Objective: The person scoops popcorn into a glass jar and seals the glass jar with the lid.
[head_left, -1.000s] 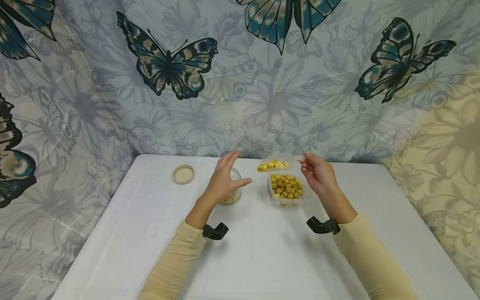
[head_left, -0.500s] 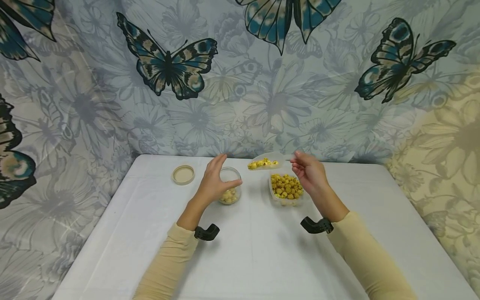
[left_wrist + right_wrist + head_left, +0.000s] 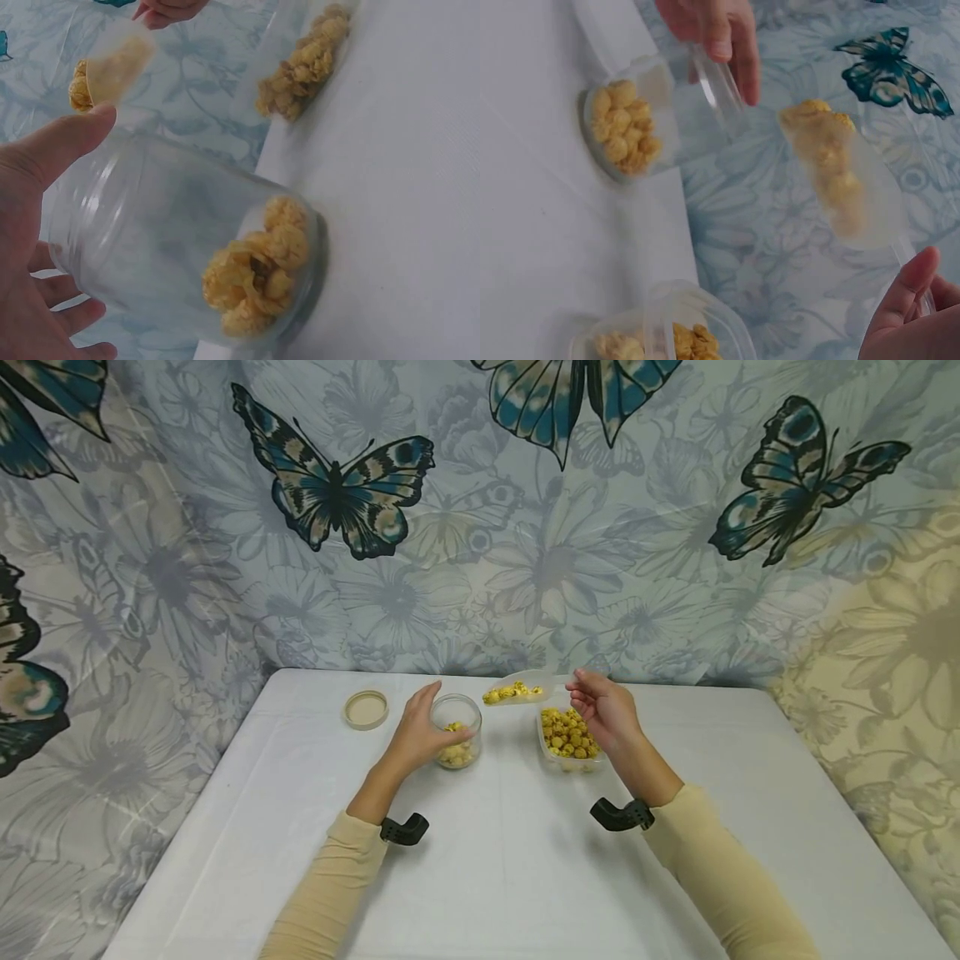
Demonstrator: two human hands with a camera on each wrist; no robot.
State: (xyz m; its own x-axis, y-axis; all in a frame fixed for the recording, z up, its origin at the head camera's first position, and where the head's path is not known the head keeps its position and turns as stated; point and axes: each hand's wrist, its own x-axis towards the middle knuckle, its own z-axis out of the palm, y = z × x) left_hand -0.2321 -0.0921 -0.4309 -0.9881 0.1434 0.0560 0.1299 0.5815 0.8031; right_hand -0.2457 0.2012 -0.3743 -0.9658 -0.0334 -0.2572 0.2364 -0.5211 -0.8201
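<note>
Translucent plastic forms the scoop [image 3: 877, 214], which is in the air between the glass jar [image 3: 172, 206] and the clear tub [image 3: 552, 762], its open end pointing towards the jar's mouth but apart from it; popcorn [image 3: 512, 693] fills much of it, with pieces crowding the front lip. The right hand [image 3: 606, 710] pinches the scoop's thin handle; the left hand [image 3: 414, 735] is spread wide about the jar's upper part, thumb near the rim, though I cannot tell whether its fingers touch the glass.

The jar stands upright with a few pieces on its bottom; a tilt begun short of the rim could spill popcorn onto the worktop [image 3: 495, 860]; the handle, held only at its end, could roll under the load and tip it sideways; the left thumb, so near the mouth, could deflect pieces; a knock against an unsteadied jar could shift it.

The tub, well filled, sits near the right hand; a gold lid [image 3: 366, 724] lies left of the jar; a butterfly-printed cloth [image 3: 480, 552] hangs behind.
</note>
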